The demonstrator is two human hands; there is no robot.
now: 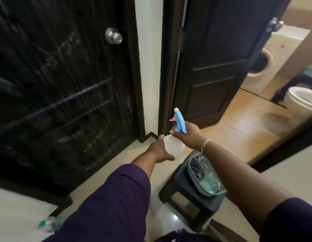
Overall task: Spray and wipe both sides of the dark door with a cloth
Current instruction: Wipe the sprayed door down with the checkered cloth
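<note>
**Spray bottle held low between two dark doors**

The right hand point(185, 135) is wrapped around the neck of a spray bottle point(176, 137), its blue head pointing up toward the white wall strip between the doorways. The left hand point(159, 149) cups the bottle's clear body from the left, fingers curled against it. The closed dark door point(60, 81) on the left is streaked and wet-looking, a silver knob point(113, 36) near its right edge. A second dark door point(220, 55) stands open to a tiled room. Below the right wrist, a teal container point(204, 175) rests on a dark stool point(190, 198) on the floor.
</note>
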